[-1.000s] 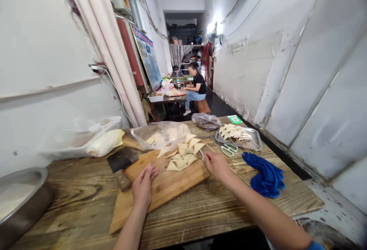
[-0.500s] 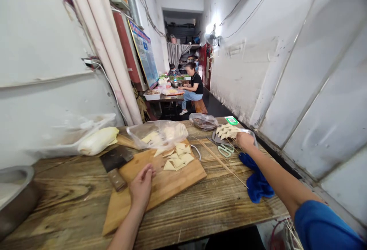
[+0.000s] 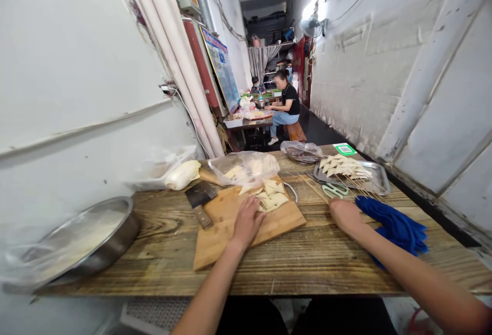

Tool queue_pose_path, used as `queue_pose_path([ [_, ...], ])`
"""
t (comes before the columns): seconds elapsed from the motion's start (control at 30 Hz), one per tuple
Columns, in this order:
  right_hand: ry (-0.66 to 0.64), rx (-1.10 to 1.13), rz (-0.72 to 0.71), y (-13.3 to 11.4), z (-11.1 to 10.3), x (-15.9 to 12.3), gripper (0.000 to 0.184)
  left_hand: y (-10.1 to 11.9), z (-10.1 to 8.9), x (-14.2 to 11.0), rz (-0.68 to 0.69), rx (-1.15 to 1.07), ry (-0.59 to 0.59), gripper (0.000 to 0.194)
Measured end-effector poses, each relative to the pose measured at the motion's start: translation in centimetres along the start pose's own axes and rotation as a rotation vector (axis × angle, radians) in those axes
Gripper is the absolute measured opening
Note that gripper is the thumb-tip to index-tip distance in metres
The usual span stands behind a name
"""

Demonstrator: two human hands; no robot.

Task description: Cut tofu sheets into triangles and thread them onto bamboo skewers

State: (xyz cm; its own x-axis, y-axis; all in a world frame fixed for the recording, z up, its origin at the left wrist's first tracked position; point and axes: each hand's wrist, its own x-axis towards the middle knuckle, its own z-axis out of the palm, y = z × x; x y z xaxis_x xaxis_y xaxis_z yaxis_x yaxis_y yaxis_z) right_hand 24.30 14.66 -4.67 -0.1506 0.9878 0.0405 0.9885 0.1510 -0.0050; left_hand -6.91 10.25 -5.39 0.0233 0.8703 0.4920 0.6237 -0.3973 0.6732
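My left hand rests at the near left edge of a loose pile of pale triangular slices, which look like pressed tofu. Its fingers are extended against them, thumb apart. The pile lies on a wooden cutting board. My right hand is closed at the near ends of thin bamboo skewers lying on the table; its fingertips are partly hidden. Just beyond it are green-handled scissors. A metal tray at the right holds skewered slices.
A cleaver lies across the board's left edge. Blue cloth gloves lie right of my right hand. Plastic bags stand at the back, a large steel basin at left. Two people sit at a farther table.
My right hand has left the tray and come back to the loose skewers. My left hand has moved forward to the slices. The view has swung left.
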Motion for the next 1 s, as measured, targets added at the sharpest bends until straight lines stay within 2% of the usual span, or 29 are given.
queue_pose_path([
  [0.17,0.009,-0.011,0.059,0.8,-0.3,0.9,0.024,0.3,1.2,2.5,-0.044,-0.209,-0.108,0.036],
  [0.33,0.053,0.021,0.075,1.4,-1.4,1.0,0.021,0.1,1.0,3.8,-0.037,-0.129,-0.211,0.029],
  [0.43,0.168,0.059,0.057,0.8,-2.4,0.8,0.021,0.2,1.0,3.8,0.02,-0.107,-0.24,0.023],
  [0.5,0.281,0.154,0.012,-0.5,-3.3,0.7,0.019,0.3,1.1,3.8,0.035,-0.133,-0.241,0.02],
  [0.6,0.366,0.39,-0.102,-3.7,-4.5,0.7,0.023,0.2,1.2,3.9,-0.053,-0.248,-0.118,0.017],
  [0.7,0.376,0.586,-0.203,-7.2,-4.7,1.0,0.026,-0.4,0.9,4.1,-0.288,-0.486,0.138,0.023],
  [0.77,0.406,0.68,-0.251,-9.2,-4.1,1.2,0.027,-0.9,0.5,3.9,-0.443,-0.706,0.26,0.03],
  [0.83,0.449,0.731,-0.289,-10.7,-3.0,1.4,0.028,-1.4,0.0,3.4,-0.526,-0.897,0.322,0.034],
  [1.0,0.455,0.664,-0.399,-12.3,-0.2,0.8,0.03,-2.5,-1.2,2.0,-0.572,-1.142,0.388,0.032],
])
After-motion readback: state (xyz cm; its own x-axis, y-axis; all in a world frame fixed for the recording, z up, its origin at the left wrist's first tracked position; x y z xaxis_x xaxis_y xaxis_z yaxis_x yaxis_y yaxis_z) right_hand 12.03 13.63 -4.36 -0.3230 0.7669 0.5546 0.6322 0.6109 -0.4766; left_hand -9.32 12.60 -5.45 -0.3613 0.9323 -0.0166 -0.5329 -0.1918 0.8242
